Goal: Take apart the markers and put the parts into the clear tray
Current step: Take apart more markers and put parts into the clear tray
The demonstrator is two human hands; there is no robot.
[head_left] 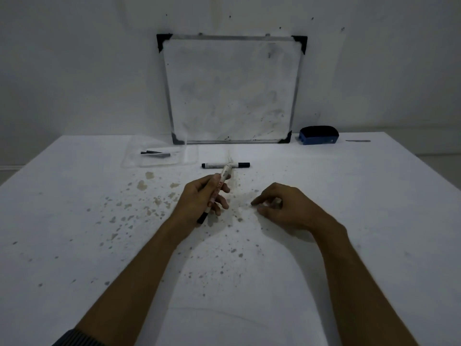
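Observation:
My left hand [199, 199] grips a white marker [219, 186] with red print, held slanted with its black end pointing down toward me. My right hand [282, 208] hovers low over the table to the right, fingers curled; something small and pale may sit between the fingertips, but I cannot tell. A second marker [217, 165] with black ends lies flat across the table just beyond my left hand. The clear tray [189, 156] sits at the back left and holds dark marker parts [155, 153].
A small whiteboard [232, 91] leans on the wall at the table's back edge. A blue eraser [319, 136] sits to its right. Brown and grey stains speckle the white table [74, 221] around my hands.

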